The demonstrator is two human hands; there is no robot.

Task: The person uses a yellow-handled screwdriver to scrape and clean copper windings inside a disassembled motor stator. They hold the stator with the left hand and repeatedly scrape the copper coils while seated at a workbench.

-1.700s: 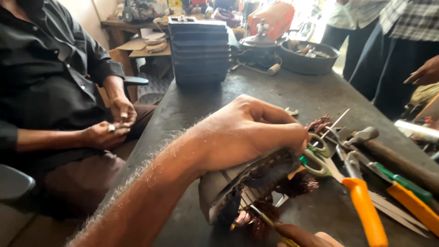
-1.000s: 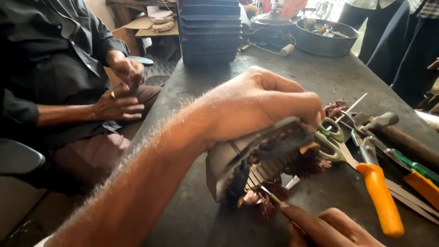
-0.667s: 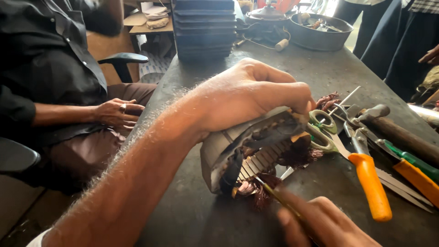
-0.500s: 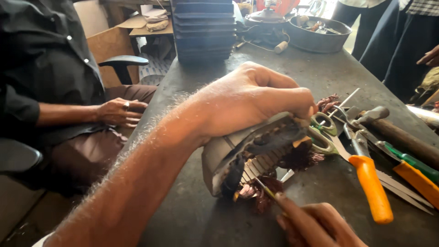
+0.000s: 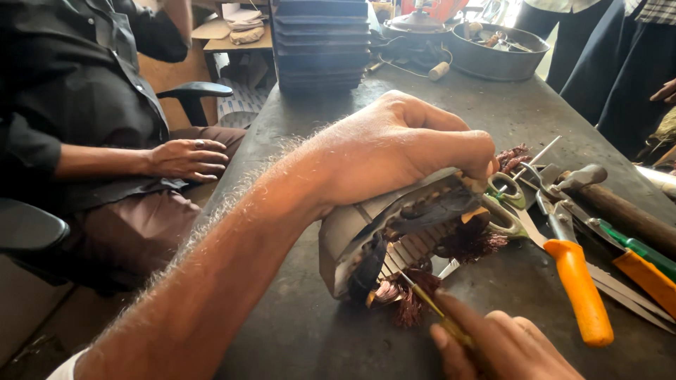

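Left fingers: the left hand [image 5: 394,151] stays curled over the motor stator [image 5: 401,225], pinning it on the dark table [image 5: 296,309].
Right fingers: the right hand [image 5: 503,348] pinches a thin tool [image 5: 429,302].
Change: its tip has slid nearer the copper windings [image 5: 408,299] (prying looks underway).
Around: scissors [image 5: 507,204], orange-handled tool [image 5: 577,288].

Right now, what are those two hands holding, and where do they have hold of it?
The left hand clamps the motor stator over its top outer edge, tilted on the table. The right hand pinches a thin pick tool near its rear end.
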